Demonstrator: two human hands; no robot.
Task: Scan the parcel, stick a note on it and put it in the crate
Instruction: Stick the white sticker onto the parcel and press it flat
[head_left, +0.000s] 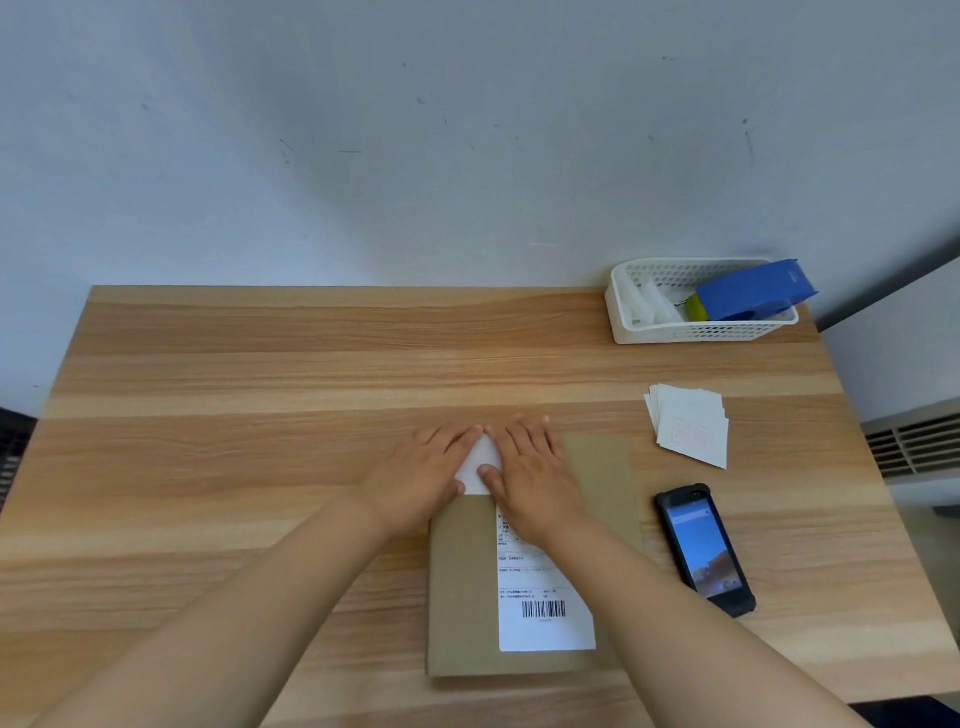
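Note:
A flat brown cardboard parcel (462, 597) lies on the wooden table in front of me, with a white shipping label (545, 618) and barcode on it. Both hands lie flat on the parcel's far end. My left hand (421, 478) and my right hand (535, 478) press a small white note (480, 465) down between them; only a sliver of the note shows. A black handheld scanner (704, 548) with a lit screen rests on the table to the right of the parcel. A black crate edge (13, 452) shows at the far left.
A stack of white notes (688, 423) sits right of the parcel's far end. A white perforated basket (696, 332) at the back right holds a blue tape dispenser (753, 291). A wall stands behind the table (260, 389); a white unit with vents (914, 441) stands to the right.

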